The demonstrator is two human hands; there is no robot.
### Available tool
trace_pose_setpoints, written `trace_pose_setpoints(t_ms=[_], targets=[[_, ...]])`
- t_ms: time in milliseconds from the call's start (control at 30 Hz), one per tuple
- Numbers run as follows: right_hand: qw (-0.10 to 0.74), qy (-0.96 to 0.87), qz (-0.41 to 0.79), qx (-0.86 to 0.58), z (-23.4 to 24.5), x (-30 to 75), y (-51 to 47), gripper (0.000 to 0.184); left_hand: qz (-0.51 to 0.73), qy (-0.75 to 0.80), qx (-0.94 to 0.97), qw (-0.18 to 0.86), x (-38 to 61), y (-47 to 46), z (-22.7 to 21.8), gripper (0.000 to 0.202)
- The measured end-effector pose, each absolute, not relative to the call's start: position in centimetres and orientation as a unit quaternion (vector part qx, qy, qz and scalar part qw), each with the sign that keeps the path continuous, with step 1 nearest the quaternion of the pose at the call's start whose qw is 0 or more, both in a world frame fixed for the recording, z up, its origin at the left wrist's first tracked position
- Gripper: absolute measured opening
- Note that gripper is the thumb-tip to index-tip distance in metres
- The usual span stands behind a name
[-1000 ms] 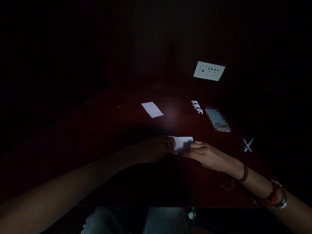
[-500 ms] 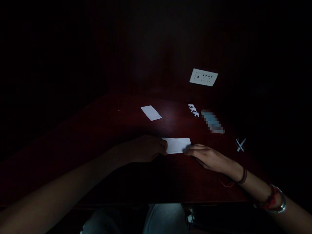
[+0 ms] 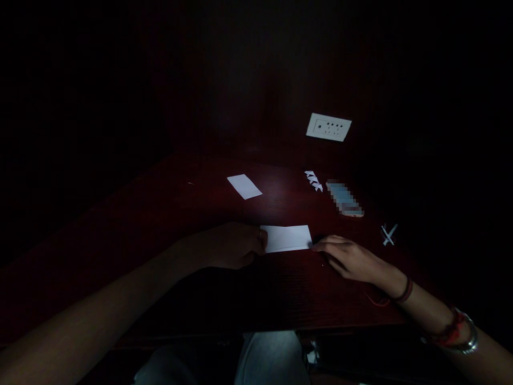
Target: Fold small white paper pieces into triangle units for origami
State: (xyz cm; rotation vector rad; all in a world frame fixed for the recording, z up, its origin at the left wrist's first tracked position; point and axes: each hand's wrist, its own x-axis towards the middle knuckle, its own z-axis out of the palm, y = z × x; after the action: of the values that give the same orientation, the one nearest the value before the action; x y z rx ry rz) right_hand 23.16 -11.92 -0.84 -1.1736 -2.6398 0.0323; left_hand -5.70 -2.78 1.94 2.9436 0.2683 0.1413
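- From my remote seat, through the head camera, I see a dark scene with a patch of light on a reddish-brown table (image 3: 288, 291).
- The paper (image 3: 287, 239), a white oblong, lies on the table in front of the person, between the two hands; a faint crease runs along its near edge, and its far edge dips slightly mid-way.
- The left hand (image 3: 234, 246), in shadow and wearing a ring, is curled closed, thumb and fingers gripping the paper's left end.
- The right hand (image 3: 347, 256) is partly open, fingers together and stretched out, tips at the paper's near right corner; I cannot tell whether they pinch it or only touch it.
- One second ago the hands were close together, covering much of the paper; now they are spread apart and most of it shows.
- Beyond the paper lies a flat white sheet (image 3: 245, 187), four-cornered and smooth.
- To the sheet's right is a row of small, pointed, folded white bits (image 3: 313, 181), near a phone (image 3: 345, 199) with a blurred-out screen.
- Farther right, pale narrow strips (image 3: 388, 234) cross in an X.
- On the wall behind is a white rectangular socket (image 3: 329, 127).
- Bracelets (image 3: 457, 330), red and silvery, circle the right forearm.
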Motion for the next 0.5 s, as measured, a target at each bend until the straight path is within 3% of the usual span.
trace_pose_setpoints(t_ms=[133,267,500], targets=[[0.137,-0.898,-0.008,-0.419,-0.3,23.8,-11.8,0.027,0.073,0.104,0.99,0.053,-4.9,-2.7,1.2,0.012],[0.149,-0.889,-0.035,-0.431,0.7,22.1,-10.9,0.02,0.091,0.106,0.99,0.008,-4.2,-2.3,0.2,0.012],[0.097,-0.919,-0.054,-0.377,0.4,17.2,-8.9,0.025,0.106,0.093,0.989,-0.047,-4.1,-2.3,0.1,0.017]])
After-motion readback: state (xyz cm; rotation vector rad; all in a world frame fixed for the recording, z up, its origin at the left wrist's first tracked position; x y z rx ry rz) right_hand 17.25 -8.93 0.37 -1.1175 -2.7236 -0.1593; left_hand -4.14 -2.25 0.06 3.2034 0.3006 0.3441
